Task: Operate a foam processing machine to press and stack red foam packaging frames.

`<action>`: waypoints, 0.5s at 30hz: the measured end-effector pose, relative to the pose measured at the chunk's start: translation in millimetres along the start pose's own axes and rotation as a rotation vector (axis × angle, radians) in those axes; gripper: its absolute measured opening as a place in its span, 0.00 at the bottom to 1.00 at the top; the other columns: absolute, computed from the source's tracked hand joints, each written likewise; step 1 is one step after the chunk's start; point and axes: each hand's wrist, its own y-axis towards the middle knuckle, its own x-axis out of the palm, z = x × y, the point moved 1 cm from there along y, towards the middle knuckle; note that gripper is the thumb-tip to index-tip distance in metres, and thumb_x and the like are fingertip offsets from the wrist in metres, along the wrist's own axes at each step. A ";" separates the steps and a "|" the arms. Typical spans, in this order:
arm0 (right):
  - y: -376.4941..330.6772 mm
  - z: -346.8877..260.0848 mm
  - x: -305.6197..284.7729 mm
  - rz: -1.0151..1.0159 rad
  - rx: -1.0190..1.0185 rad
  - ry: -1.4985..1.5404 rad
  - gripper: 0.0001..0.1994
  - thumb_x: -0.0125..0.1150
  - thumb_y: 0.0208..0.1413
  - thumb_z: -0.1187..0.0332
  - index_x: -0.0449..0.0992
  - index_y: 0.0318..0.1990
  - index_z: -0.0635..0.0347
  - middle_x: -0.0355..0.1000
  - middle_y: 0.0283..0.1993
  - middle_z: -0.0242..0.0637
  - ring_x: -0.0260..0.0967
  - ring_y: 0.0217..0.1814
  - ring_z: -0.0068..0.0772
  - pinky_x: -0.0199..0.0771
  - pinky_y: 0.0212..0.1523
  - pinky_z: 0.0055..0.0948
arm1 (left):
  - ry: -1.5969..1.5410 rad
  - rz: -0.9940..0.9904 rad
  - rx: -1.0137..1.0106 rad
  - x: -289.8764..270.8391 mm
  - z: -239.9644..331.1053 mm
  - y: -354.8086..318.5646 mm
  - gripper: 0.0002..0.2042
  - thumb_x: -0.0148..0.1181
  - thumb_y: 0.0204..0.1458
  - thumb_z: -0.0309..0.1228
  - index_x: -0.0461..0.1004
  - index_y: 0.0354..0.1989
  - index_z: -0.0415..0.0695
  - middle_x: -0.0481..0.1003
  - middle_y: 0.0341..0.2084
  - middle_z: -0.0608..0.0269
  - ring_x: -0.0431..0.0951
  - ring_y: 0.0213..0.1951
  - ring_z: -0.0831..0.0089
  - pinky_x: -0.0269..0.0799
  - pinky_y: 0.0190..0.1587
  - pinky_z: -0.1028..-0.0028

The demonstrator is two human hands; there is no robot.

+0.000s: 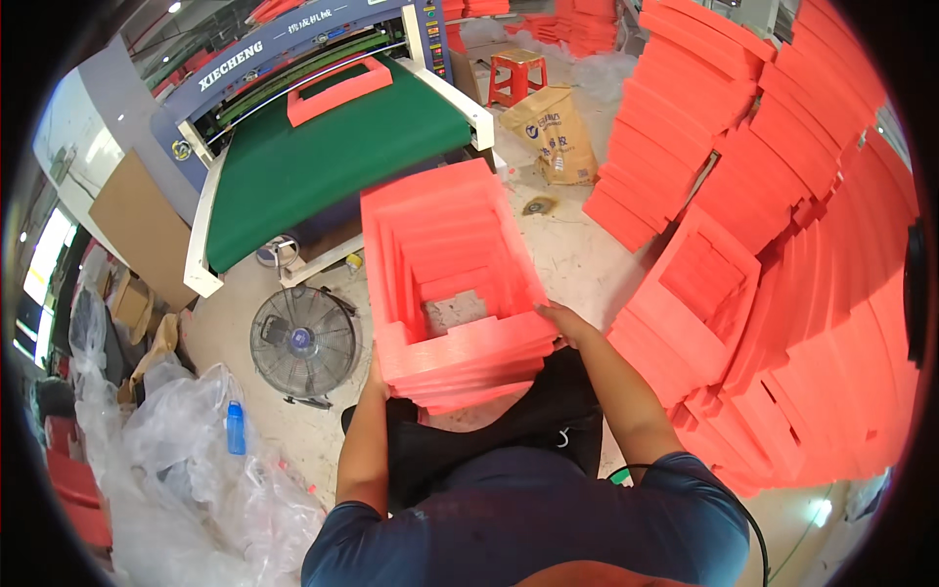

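Between your hands, in front of your body, is a tall stack of foam frames [462, 354], its far end overlapping in view the near edge of the green belt [337, 166], toward that edge's right corner. The frames are coral-red, matte and rectangular, with thick bars around an open middle. Their inner walls run down in slightly uneven layers, and through the opening you see a patch of pale floor [533, 259]. The near bar steps down in a notch toward its right end, and the layers below it jut out unevenly.

Your right hand [564, 325] grips the stack at its near right corner. Your left hand [379, 374] lies against the near left side, but foam hides its fingers, so I cannot tell how firmly it holds. A similar single frame [342, 101] lies by the belt's far edge, nearer the right corner.
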 end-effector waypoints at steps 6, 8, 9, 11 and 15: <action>21.3 -15.6 39.3 0.097 -0.031 -0.103 0.35 0.57 0.58 0.37 0.64 0.69 0.39 0.70 0.63 0.38 0.69 0.60 0.52 0.69 0.51 0.67 | 0.049 0.066 0.028 -11.6 3.5 -46.8 0.46 0.36 0.55 0.74 0.60 0.70 0.47 0.69 0.62 0.53 0.71 0.62 0.55 0.69 0.62 0.53; 44.5 -10.3 41.3 0.055 -0.156 0.014 0.32 0.60 0.57 0.39 0.70 0.65 0.44 0.76 0.54 0.41 0.76 0.49 0.48 0.75 0.40 0.60 | 0.015 0.087 -0.007 -14.7 -3.1 -50.7 0.49 0.37 0.51 0.78 0.60 0.70 0.49 0.68 0.63 0.56 0.68 0.64 0.55 0.66 0.64 0.52; 46.5 -18.4 54.2 0.032 -0.177 -0.002 0.32 0.60 0.57 0.39 0.70 0.65 0.44 0.76 0.54 0.41 0.76 0.49 0.48 0.75 0.40 0.60 | -0.013 0.116 0.001 -14.9 -3.7 -61.6 0.49 0.36 0.50 0.78 0.60 0.70 0.49 0.68 0.64 0.56 0.68 0.64 0.54 0.66 0.64 0.52; 50.9 -35.6 82.5 0.180 -0.109 -0.204 0.30 0.61 0.57 0.41 0.74 0.61 0.47 0.79 0.47 0.42 0.78 0.42 0.41 0.78 0.36 0.49 | -0.051 0.161 0.030 -31.6 -4.3 -84.5 0.49 0.35 0.51 0.78 0.59 0.71 0.51 0.67 0.65 0.56 0.67 0.65 0.54 0.64 0.65 0.50; 114.8 -16.1 58.9 0.193 -0.354 -0.091 0.27 0.64 0.56 0.45 0.82 0.47 0.63 0.81 0.34 0.41 0.78 0.37 0.36 0.76 0.40 0.36 | -0.049 0.110 0.074 -31.0 -10.1 -70.1 0.45 0.41 0.53 0.74 0.65 0.67 0.49 0.71 0.61 0.55 0.71 0.62 0.56 0.68 0.62 0.50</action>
